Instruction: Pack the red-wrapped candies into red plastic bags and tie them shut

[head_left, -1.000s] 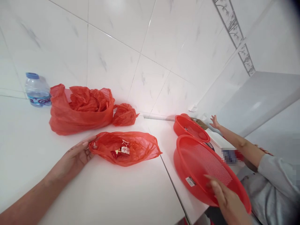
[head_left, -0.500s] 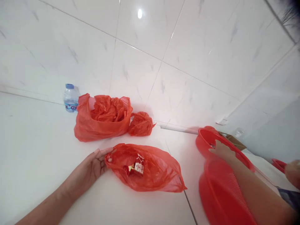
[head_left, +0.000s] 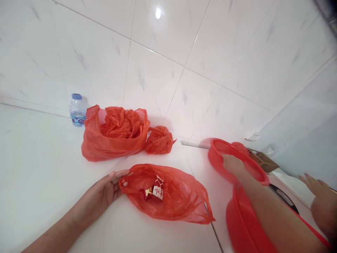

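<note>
My left hand (head_left: pixel 106 191) pinches the left edge of a flat red plastic bag (head_left: pixel 181 202) lying on the white counter. Small red and white packets (head_left: pixel 155 192) show through the bag. My right hand (head_left: pixel 231 164) reaches over the near rim of a red plastic basket (head_left: pixel 214 161) and grips it; the fingers are blurred. A second, larger red basket (head_left: pixel 242 228) sits below it, under my right forearm.
A full red bag (head_left: pixel 113 138) and a small knotted red bag (head_left: pixel 159 140) stand by the tiled wall, with a water bottle (head_left: pixel 77 110) to their left. A cardboard box (head_left: pixel 263 161) lies behind the baskets. Another person's hand (head_left: pixel 319 200) is at the right edge.
My right hand left the large basket, reached to the smaller one and drew it leftward. My left hand has stayed on the bag's edge. The view has swung left.
</note>
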### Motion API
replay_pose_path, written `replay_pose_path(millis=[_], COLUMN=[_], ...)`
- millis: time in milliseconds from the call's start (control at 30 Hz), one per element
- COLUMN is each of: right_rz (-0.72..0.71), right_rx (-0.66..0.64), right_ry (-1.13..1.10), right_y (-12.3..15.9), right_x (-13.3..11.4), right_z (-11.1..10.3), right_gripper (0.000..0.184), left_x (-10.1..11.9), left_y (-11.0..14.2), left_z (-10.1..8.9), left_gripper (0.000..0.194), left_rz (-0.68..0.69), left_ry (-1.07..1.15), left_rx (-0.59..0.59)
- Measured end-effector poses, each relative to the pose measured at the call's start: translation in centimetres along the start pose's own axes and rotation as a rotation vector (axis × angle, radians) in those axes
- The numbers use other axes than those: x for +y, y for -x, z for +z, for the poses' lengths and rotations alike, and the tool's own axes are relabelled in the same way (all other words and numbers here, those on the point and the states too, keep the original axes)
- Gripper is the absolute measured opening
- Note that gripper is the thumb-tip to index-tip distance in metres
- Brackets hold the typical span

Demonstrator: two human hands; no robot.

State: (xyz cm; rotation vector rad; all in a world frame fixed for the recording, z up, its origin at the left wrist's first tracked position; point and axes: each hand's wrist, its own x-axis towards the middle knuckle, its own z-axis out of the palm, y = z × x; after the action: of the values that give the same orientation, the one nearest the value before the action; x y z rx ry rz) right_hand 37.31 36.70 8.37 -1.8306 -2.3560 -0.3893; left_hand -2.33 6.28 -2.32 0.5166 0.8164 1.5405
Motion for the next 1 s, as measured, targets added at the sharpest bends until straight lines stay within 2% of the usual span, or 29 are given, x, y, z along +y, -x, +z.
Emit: replay_pose_path(millis=[133, 367, 467, 533, 633, 767, 867, 933, 1000], right_rz=[-0.141, -0.364, -0.41, -0.43, -0.401, -0.321, -0.291, -0.297, -0.336], right_rx=[-0.019, 0.053, 0.084, 0.111, 0.143, 0.163, 0.17, 0.169, 0.161], right_ry=[0.072, 0.116, 0.123, 0.099, 0.023, 0.008, 0.062, 0.081, 0.053], right_y=[2.1, 8.2, 10.6, 12.0, 14.5, 20.0, 25.8, 29.8, 33.2], right_x=[-3.1, -8.6, -10.1, -10.2, -8.7, -4.0, 0.0, 2.7, 5.2], right_z=[-1.6, -4.6, -5.9, -7.3, -9.9, -11.9, -10.7, -8.6, -6.2], right_gripper=[0.031, 0.028, 0.022, 0.022, 0.033, 0.034, 0.035, 0.04, 0.035], left_x=[0.1, -0.1, 0.0, 0.0, -0.1, -0.3, -0.4, -0.4, -0.4], left_y=[0.1, 0.0, 0.0, 0.0, 0.0, -0.2, -0.3, -0.4, -0.4], left_z=[-0.1, -0.3, -0.3, -0.3, -0.6, -1.1, -1.3, -1.3, -1.2], left_gripper=[0.041, 0.041, 0.041, 0.041, 0.042, 0.045, 0.047, 0.047, 0.047], left_rz=[-0.006, 0.01, 0.02, 0.028, 0.022, 0.02, 0.016, 0.014, 0.013], left_ry=[-0.004, -0.002, -0.015, -0.028, -0.044, -0.055, -0.055, -0.057, -0.06], left_rx=[0.009, -0.019, -0.021, -0.023, -0.028, -0.025, -0.016, 0.002, 0.03])
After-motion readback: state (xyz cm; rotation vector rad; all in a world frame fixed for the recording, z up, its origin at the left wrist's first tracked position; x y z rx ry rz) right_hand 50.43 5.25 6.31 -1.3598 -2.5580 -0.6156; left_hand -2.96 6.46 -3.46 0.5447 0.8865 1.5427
